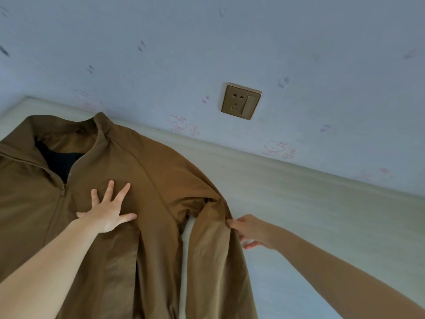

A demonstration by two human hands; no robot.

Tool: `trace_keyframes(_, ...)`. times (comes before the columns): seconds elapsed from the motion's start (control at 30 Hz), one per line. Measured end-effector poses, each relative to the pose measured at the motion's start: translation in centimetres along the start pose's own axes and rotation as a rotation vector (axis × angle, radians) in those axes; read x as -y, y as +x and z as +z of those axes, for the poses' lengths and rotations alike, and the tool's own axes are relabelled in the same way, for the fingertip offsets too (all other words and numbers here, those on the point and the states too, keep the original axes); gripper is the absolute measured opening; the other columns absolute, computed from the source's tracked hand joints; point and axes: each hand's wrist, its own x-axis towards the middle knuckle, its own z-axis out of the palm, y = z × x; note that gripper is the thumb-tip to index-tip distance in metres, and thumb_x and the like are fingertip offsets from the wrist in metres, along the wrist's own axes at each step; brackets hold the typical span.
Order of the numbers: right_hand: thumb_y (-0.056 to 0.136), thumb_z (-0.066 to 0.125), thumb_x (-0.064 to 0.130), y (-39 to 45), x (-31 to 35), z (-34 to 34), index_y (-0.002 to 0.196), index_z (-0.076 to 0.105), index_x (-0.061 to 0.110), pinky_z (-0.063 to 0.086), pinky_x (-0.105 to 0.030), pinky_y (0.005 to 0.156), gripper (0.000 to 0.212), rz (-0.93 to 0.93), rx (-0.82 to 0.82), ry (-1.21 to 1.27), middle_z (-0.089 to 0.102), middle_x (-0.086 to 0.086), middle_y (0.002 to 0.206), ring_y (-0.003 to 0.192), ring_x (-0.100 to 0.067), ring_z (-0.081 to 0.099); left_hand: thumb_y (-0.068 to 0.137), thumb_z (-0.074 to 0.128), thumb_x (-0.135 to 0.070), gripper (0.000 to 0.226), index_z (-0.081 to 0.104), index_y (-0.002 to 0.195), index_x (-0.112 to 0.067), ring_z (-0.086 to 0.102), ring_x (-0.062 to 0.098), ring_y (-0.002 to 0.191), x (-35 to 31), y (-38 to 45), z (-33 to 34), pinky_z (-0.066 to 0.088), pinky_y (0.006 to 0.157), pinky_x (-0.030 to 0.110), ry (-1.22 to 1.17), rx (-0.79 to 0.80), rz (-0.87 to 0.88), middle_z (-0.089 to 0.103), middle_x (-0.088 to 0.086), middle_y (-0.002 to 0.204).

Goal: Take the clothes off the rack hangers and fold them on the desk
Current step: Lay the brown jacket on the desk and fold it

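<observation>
We've got the brown jacket (128, 203) lying face up on the pale desk (310, 215), collar at the far left, zip partly open over a dark lining. Our left hand (108, 212) presses flat on the chest, fingers spread wide. Our right hand (250, 231) pinches the sleeve (213, 245) edge at the jacket's right side. Brass wall socket (241, 101) on the far wall.

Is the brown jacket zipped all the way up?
No. The brown zip-up jacket lies front up on the pale desk, and its zipper pull sits below the collar, which spreads open over dark lining.
</observation>
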Motion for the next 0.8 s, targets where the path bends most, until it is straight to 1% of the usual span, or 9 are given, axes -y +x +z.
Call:
trace_keyframes(0.1,0.094,0.055,0.025,0.2,-0.8,-0.3,0.109,0.064,0.007,0.058,-0.031,0.084,0.025,-0.056,-0.015,-0.014,0.068,-0.01,0.107,0.097,-0.02,0.067,0.085,0.055,-0.065,0.097,-0.018,0.147,-0.049,-0.021,0.039,0.145,0.0,0.0,-0.1,0.016,0.109,0.073,-0.006,0.0,-0.005,-0.031,-0.007,0.157)
trace_keyframes(0.23,0.099,0.044,0.016,0.3,-1.1,-2.4,0.11,0.057,0.004,0.057,-0.033,0.076,0.02,-0.058,-0.044,0.082,0.062,-0.012,0.105,0.094,-0.025,0.064,0.084,0.056,-0.065,0.097,-0.016,0.147,-0.049,-0.019,0.04,0.145,0.2,0.2,0.1,0.016,0.109,0.073,-0.002,-0.017,-0.006,-0.028,-0.006,0.158)
trace_keyframes(0.37,0.096,0.055,0.017,0.7,0.1,-7.9,0.105,0.065,0.006,0.048,-0.031,0.084,0.018,-0.2,-0.459,0.018,0.064,-0.014,0.105,0.099,-0.028,0.061,0.083,0.059,-0.064,0.098,-0.013,0.149,-0.048,-0.018,0.041,0.145,0.2,0.5,0.1,0.015,0.109,0.073,-0.013,-0.034,-0.008,-0.026,-0.006,0.159)
trace_keyframes(0.43,0.09,0.064,0.02,0.2,1.4,-10.6,0.098,0.066,0.01,0.044,-0.026,0.078,0.013,-0.257,-0.585,0.016,0.064,-0.011,0.098,0.093,-0.024,0.06,0.082,0.06,-0.064,0.099,-0.01,0.15,-0.047,-0.015,0.041,0.146,-0.1,0.2,0.0,0.014,0.11,0.072,-0.005,-0.041,-0.027,-0.023,-0.004,0.16)
trace_keyframes(0.5,0.09,0.063,0.022,-0.2,2.2,-12.2,0.097,0.064,0.015,0.041,-0.026,0.08,0.01,-0.312,-0.655,-0.156,0.061,-0.004,0.097,0.095,-0.022,0.058,0.084,0.062,-0.06,0.098,-0.008,0.151,-0.044,-0.012,0.039,0.147,-1.0,-0.2,-0.5,0.012,0.111,0.071,0.035,-0.037,-0.073,-0.02,-0.003,0.161)
trace_keyframes(0.57,0.092,0.057,0.02,-0.2,2.0,-12.6,0.106,0.062,0.017,0.044,-0.033,0.091,0.016,-0.363,-0.732,-0.353,0.062,-0.003,0.108,0.105,-0.023,0.055,0.089,0.063,-0.045,0.092,-0.001,0.154,-0.035,-0.01,0.036,0.148,-3.0,-0.6,-0.9,0.009,0.113,0.068,0.088,-0.076,-0.074,-0.016,0.0,0.162)
trace_keyframes(0.63,0.094,0.053,0.022,-0.2,0.9,-12.4,0.119,0.057,0.017,0.041,-0.041,0.1,0.026,-0.373,-0.773,-0.491,0.057,-0.005,0.123,0.117,-0.027,0.049,0.094,0.058,-0.033,0.08,0.008,0.156,-0.028,-0.007,0.031,0.15,-5.7,-0.9,-0.4,0.01,0.116,0.063,0.093,-0.205,0.097,-0.009,-0.001,0.163)
trace_keyframes(0.7,0.095,0.051,0.024,-0.5,-0.9,-12.3,0.132,0.046,0.015,0.039,-0.043,0.102,0.038,-0.341,-0.837,-0.64,0.047,-0.009,0.133,0.122,-0.03,0.044,0.1,0.042,-0.042,0.064,0.013,0.155,-0.03,-0.003,0.028,0.15,-8.8,-1.4,0.7,0.012,0.119,0.057,0.0,-0.298,0.305,-0.004,-0.003,0.164)
trace_keyframes(0.8,0.095,0.048,0.029,-1.3,-3.8,-11.8,0.139,0.034,0.015,0.043,-0.043,0.1,0.048,-0.283,-0.933,-0.942,0.039,-0.013,0.14,0.123,-0.033,0.044,0.097,0.027,-0.061,0.067,0.004,0.155,-0.037,-0.011,0.03,0.149,-12.5,-1.9,2.9,0.005,0.118,0.056,-0.051,-0.267,0.341,-0.012,-0.007,0.163)
